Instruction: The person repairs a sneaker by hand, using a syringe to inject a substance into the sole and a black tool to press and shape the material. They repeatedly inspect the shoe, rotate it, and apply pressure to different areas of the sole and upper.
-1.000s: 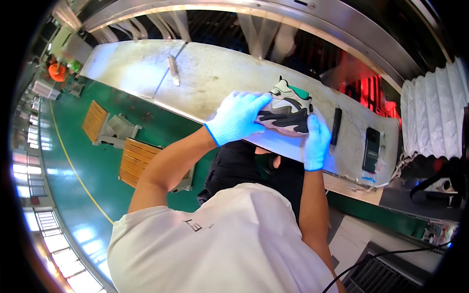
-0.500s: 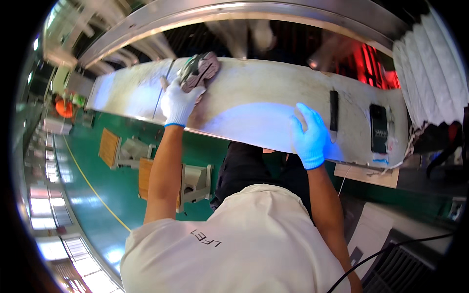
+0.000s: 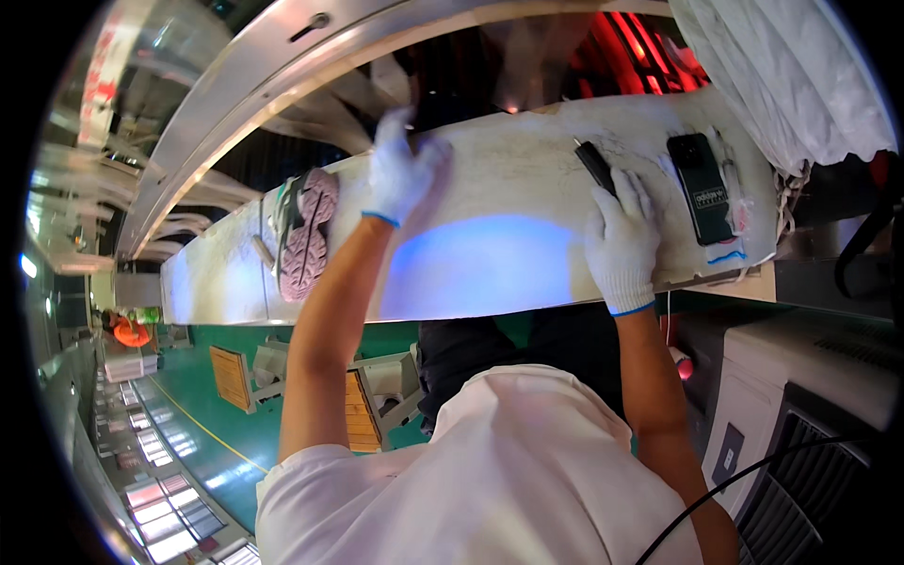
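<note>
A shoe (image 3: 306,235) lies on its side on the long pale worktop (image 3: 490,179), its pinkish treaded sole toward me and its upper green, grey and white. My left hand (image 3: 400,174), in a white knit glove with a blue cuff, is off to the right of the shoe over the far edge. Motion smears its fingers, but the thumb stands apart and nothing shows in it. My right hand (image 3: 623,240), gloved alike, has its thumb and fingers around the lower end of a black-handled tool (image 3: 593,165); the glove hides that end.
A black phone (image 3: 702,193) lies right of my right hand, by small clear packaging (image 3: 739,202). White cloth (image 3: 791,85) hangs at the far right. Behind the worktop runs a metal frame (image 3: 235,89) with a red-glowing opening (image 3: 640,52). Wooden-topped stools (image 3: 231,377) stand on the green floor.
My left hand has left the shoe and moved right. My right hand has gone up to the black-handled tool and closed around it. The whole view has also shifted and turned.
</note>
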A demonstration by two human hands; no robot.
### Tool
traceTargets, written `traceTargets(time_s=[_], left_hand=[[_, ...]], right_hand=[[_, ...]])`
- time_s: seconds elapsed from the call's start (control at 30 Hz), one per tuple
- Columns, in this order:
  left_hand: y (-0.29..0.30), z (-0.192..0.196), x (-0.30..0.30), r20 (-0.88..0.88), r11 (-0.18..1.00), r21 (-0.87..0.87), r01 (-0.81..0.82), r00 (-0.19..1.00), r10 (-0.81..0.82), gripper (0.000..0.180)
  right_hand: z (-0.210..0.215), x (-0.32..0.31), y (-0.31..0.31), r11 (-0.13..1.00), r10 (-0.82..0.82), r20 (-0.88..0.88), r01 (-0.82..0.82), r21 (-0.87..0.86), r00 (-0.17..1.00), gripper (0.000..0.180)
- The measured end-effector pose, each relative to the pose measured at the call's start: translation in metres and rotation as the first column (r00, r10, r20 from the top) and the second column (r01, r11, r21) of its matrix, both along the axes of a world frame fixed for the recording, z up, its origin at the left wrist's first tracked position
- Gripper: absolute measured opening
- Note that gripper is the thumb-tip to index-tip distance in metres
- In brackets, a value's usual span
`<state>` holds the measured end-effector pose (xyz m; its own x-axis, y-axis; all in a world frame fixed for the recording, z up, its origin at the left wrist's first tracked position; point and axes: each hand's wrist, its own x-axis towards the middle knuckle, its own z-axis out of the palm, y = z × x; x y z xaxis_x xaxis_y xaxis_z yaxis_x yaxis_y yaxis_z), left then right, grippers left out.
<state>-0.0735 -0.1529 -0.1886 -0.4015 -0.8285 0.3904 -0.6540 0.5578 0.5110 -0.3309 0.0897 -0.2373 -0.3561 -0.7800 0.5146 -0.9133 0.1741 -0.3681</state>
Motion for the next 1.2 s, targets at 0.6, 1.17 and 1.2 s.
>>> traceTargets(time_s=[0.6,1.17,1.2], left_hand=[[-0.175,-0.040,-0.028,0.214,0.836,-0.003,-0.548,0.817,0.536,0.103],[0.041,0.036,-0.020,-0.840,0.524,-0.100,0.846,-0.354,0.411,0.025],[0.050,0.002,-0.022,-0.738,0.588,0.078,0.805,-0.350,0.577,0.064]], right_hand=[[0.016,0.002,0.000,0.999,0.035,0.096,-0.032,-0.027,0.995,0.029],[0.009,-0.001,0.009,0.997,0.075,-0.109,-0.075,0.001,0.991,0.041],[0.014,0.005,0.006,0.994,0.102,-0.113,-0.105,-0.017,0.988,0.041]])
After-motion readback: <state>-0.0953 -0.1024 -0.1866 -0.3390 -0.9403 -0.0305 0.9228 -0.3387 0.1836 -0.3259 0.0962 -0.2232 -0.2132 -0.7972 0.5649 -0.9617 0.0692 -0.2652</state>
